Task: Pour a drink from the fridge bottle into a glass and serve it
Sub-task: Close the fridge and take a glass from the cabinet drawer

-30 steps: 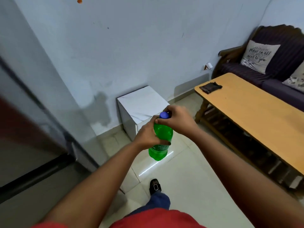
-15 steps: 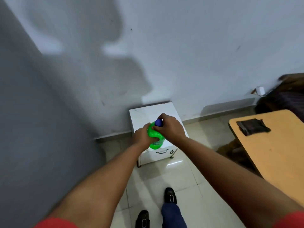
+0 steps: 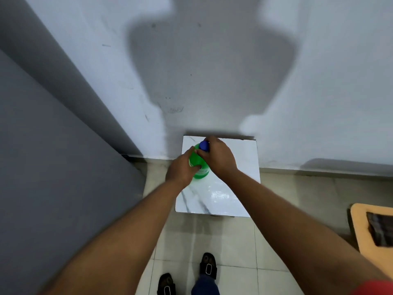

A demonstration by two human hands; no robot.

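Observation:
A green plastic bottle with a blue cap is held over the far left part of a small white marble-patterned table. My left hand wraps around the bottle's body. My right hand grips the neck and cap from the right. Whether the bottle's base touches the table top is hidden by my hands. No glass is in view.
The grey side of the fridge fills the left. A pale wall stands right behind the small table. A wooden table corner with a dark cloth is at the right edge. My feet stand on the tiled floor.
I have stepped closer to the small white table; it now lies directly under the bottle. The wooden table has slid to the right edge. Both hands keep their hold.

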